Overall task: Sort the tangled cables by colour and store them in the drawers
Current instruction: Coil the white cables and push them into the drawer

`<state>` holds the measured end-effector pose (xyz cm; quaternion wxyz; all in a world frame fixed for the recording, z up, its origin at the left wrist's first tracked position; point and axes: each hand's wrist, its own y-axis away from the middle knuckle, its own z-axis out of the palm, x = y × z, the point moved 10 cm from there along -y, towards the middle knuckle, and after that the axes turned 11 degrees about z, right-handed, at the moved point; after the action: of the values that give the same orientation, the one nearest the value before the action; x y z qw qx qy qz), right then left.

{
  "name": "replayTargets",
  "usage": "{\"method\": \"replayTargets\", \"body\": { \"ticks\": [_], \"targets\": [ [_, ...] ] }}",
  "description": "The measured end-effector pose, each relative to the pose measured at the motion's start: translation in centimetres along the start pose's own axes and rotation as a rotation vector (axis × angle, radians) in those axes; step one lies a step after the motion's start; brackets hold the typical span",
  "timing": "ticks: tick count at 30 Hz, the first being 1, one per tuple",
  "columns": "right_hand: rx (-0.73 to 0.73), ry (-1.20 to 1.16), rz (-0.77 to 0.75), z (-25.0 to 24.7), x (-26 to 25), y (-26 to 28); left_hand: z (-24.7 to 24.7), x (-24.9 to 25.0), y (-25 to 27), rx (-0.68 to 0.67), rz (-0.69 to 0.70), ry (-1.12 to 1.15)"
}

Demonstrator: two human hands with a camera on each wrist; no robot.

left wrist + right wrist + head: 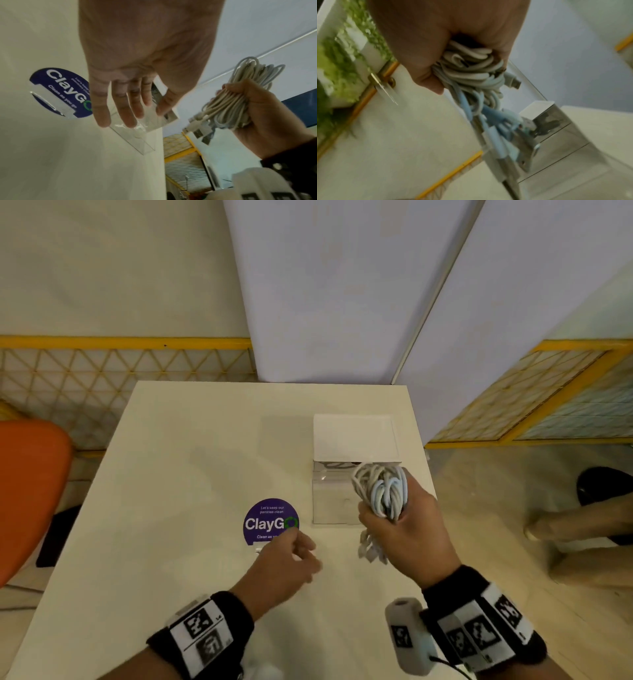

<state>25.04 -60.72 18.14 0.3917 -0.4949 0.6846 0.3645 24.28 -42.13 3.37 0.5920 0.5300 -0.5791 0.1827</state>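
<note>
- Bundle of white cables (383, 491): coiled, held above the open clear drawer (334, 501); plugs hang below the fist.
- Right hand (407, 537): grip closed round the bundle.
- Left hand (286, 561): grip open, fingers relaxed, holding nothing, above the tabletop (178, 508).
- Drawer unit (354, 436): white-topped; dark cable visible inside.
- Purple "ClayGo" sign (269, 522): just left of the drawer.

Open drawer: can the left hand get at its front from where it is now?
Probably yes. The left hand hangs free and holds nothing, with bare table between it and the open drawer. The right hand, gripping the white cables, is off to the side.
</note>
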Motion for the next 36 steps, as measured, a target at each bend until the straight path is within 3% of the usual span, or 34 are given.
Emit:
{"method": "replayTargets", "body": {
  "ticks": [4, 8, 13, 21, 27, 32, 36],
  "targets": [
    [0.122, 0.295, 0.008, 0.4, 2.2, -3.2, -2.0, -2.1, -4.9, 0.137, -0.045, -0.191],
    [0.169, 0.546, 0.001, 3.3, 3.7, -5.6, -1.1, -3.0, -9.2, 0.063, -0.041, -0.637],
    [0.135, 0.675, -0.088, 7.8, 5.5, -7.6, 0.6, -3.9, -12.5, -0.06, -0.057, -0.966],
    [0.127, 0.892, -0.232, 11.7, 9.6, -8.6, 1.9, -3.6, -13.5, -0.113, 0.111, -1.164],
    [0.074, 1.019, -0.048, 11.8, 13.8, -9.8, 3.3, -4.7, -14.2, -0.182, 0.166, -1.236],
    [-0.025, 1.174, 0.161, 12.6, 16.1, -11.1, 3.8, -5.1, -14.6, -0.148, 0.164, -1.154],
    [-0.064, 1.228, 0.211, 13.6, 16.5, -11.3, 4.4, -5.6, -14.9, -0.188, 0.198, -1.176]
  ]
}}
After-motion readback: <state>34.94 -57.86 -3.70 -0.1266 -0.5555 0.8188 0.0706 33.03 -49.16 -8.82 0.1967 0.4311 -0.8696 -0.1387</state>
